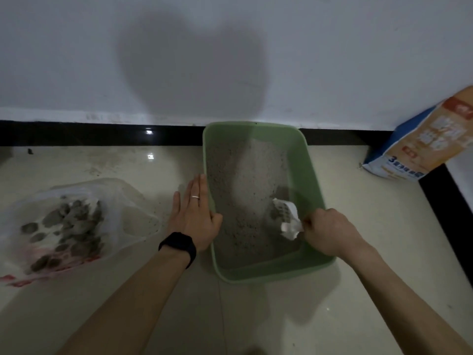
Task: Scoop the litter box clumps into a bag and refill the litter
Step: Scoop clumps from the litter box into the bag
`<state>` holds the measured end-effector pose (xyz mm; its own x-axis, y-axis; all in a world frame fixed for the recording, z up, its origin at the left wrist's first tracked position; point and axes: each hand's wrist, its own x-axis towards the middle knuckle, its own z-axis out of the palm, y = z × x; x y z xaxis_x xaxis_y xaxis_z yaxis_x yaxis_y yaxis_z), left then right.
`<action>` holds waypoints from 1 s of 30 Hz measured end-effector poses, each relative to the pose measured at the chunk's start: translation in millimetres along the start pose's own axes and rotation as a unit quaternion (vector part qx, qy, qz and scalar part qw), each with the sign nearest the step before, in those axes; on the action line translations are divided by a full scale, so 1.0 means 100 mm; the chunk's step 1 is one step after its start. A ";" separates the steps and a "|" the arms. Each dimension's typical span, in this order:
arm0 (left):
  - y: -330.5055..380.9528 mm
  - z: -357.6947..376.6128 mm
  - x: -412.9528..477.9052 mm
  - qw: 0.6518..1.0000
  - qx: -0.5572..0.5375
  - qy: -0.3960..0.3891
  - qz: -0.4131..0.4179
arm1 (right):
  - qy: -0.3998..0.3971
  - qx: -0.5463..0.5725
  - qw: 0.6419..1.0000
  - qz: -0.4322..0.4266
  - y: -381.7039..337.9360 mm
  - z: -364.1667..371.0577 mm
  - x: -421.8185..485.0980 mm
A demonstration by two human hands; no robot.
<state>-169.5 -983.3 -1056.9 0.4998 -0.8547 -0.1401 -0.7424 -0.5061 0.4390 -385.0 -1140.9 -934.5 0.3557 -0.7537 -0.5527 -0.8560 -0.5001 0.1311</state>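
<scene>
A green litter box (316, 185) stands on the floor against the wall, holding grey litter (243, 190). My right hand (326, 231) grips the handle of a white slotted scoop (286, 216), whose blade is down in the litter at the box's right side with some grey material on it. My left hand (195, 216) lies flat with straight fingers against the outside of the box's left wall, thumb over the rim. A clear plastic bag (76, 221) with red print lies open on the floor to the left, holding several dark grey clumps.
An orange, white and blue litter sack (422, 142) leans in the right corner. A black skirting strip (102, 134) runs along the white wall. Loose litter grains are scattered on the cream tiles between bag and box.
</scene>
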 end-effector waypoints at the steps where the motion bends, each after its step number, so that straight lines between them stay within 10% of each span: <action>1: 0.00 0.00 0.00 1.000 -0.006 -0.001 0.001 | -0.014 0.055 0.998 -0.006 0.05 -0.02 -0.07; 15: 0.02 -0.06 -0.01 1.000 0.005 0.000 0.002 | -0.098 -0.026 0.994 0.051 0.42 -0.22 0.02; 20: 0.00 -0.04 -0.01 1.000 0.008 -0.005 -0.001 | -0.194 0.151 0.969 -0.023 0.49 -0.13 0.08; 30: 0.01 -0.03 0.00 1.000 -0.003 -0.003 0.008 | -0.060 0.278 0.957 -0.055 -0.09 0.74 0.07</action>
<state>-168.9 -983.4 -1053.6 0.4855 -0.8631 -0.1389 -0.7475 -0.4923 0.4460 -402.2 -1110.3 -1000.1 0.4379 -0.6392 -0.6322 -0.8950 -0.2436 -0.3736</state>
